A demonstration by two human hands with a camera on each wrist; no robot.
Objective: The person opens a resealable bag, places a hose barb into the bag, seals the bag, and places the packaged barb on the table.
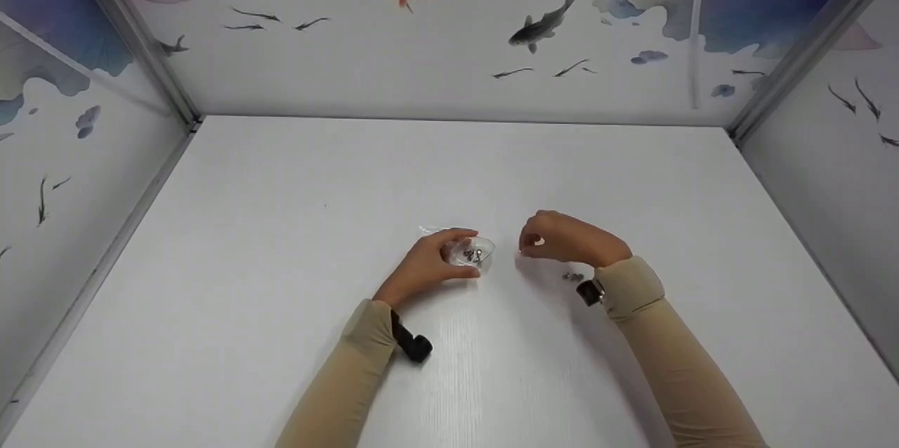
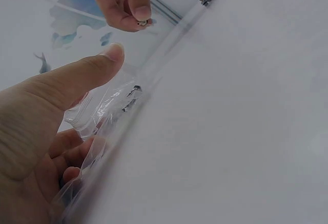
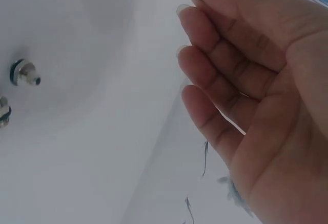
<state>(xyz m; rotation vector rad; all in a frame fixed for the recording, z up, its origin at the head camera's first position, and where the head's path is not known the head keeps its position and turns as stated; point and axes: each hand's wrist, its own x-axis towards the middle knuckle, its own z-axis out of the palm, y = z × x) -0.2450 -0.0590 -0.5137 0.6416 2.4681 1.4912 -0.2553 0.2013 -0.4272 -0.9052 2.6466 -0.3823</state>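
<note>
My left hand point(image 1: 421, 264) curls its thumb and fingers round a clear plastic bag point(image 2: 105, 103) low over the white table. The mouth of the bag gapes toward the right, and several small shiny metal parts point(image 1: 475, 254) show inside. To the right, my right hand point(image 1: 572, 237) is raised a little above the table. Its thumb and index finger pinch a small metal part point(image 2: 143, 23), mostly hidden by the fingertips; the other fingers are loosely bent. Several like metal parts point(image 1: 573, 277) lie loose below the right wrist; one point(image 3: 24, 73) looks like a short, stepped fitting with a round flange.
The white tabletop point(image 1: 267, 237) spreads around both hands. Upright panels printed with fish and leaves point(image 1: 435, 55) enclose it at the back, left and right, joined by grey metal posts point(image 1: 793, 48). Small black cameras point(image 1: 419, 348) sit on the wrists.
</note>
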